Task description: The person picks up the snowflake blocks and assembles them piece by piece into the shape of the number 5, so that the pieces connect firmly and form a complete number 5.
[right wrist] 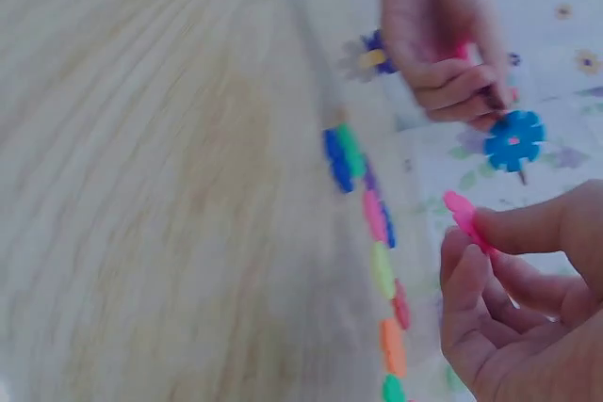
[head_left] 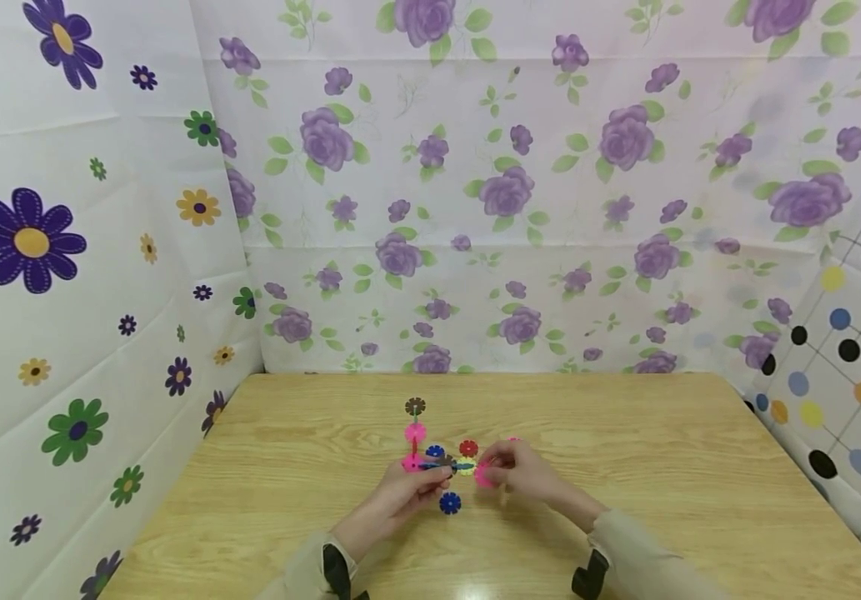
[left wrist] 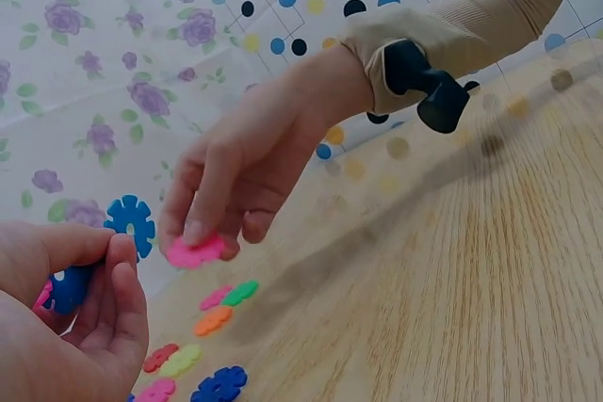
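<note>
My left hand pinches a joined chain of flower-shaped plastic discs between thumb and fingers. From that hand the chain runs up to a pink disc and a brown disc; its other end is a blue disc pointing toward the right hand. My right hand pinches a single pink disc, held above the table and apart from the blue disc. In the left wrist view, the thumb and fingers grip the edge of this pink disc. The left fingers hide part of the chain's middle.
Loose discs lie on the wooden table below the hands: a dark blue disc, a red disc, a yellow disc, an orange disc and a green disc. Patterned cloth surrounds the table's back and sides.
</note>
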A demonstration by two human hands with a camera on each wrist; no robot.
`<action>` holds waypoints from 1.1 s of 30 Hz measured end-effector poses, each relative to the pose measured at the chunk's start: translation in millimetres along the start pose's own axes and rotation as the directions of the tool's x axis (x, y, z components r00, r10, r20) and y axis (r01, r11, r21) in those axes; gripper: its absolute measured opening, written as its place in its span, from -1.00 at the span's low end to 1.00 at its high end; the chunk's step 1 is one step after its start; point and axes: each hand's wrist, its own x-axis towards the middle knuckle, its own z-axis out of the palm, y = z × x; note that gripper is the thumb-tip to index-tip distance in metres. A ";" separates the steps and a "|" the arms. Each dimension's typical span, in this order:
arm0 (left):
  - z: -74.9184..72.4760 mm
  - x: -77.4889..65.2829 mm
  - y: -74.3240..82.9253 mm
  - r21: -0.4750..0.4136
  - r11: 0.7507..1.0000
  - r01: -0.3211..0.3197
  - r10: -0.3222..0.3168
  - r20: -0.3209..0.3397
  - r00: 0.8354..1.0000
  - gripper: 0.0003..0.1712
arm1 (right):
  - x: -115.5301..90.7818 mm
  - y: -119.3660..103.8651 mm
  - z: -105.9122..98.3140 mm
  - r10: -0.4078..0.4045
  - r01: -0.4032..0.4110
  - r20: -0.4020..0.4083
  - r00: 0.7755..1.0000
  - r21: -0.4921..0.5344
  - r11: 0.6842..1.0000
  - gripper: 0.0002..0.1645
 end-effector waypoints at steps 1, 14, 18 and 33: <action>0.3 0.0 0.4 -0.002 1.000 0.002 -0.002 0.005 1.000 -0.63 | -1.9 -1.6 -2.8 0.020 -0.020 -0.005 1.000 0.038 0.999 -0.79; 5.6 -2.3 3.8 -0.005 1.000 0.021 -0.021 0.019 1.000 -0.66 | -10.2 -14.6 -14.1 0.123 -0.120 0.003 0.992 0.242 0.963 -0.63; 6.8 -1.8 3.0 -0.013 1.000 0.023 -0.022 0.027 0.999 -0.67 | -11.2 -14.2 -11.7 0.111 -0.106 -0.008 0.994 0.235 0.966 -0.65; 7.3 0.2 2.6 0.007 0.999 0.044 -0.044 0.016 0.999 -0.87 | -17.3 -17.8 -11.3 0.123 -0.109 -0.032 0.992 0.284 0.953 -0.65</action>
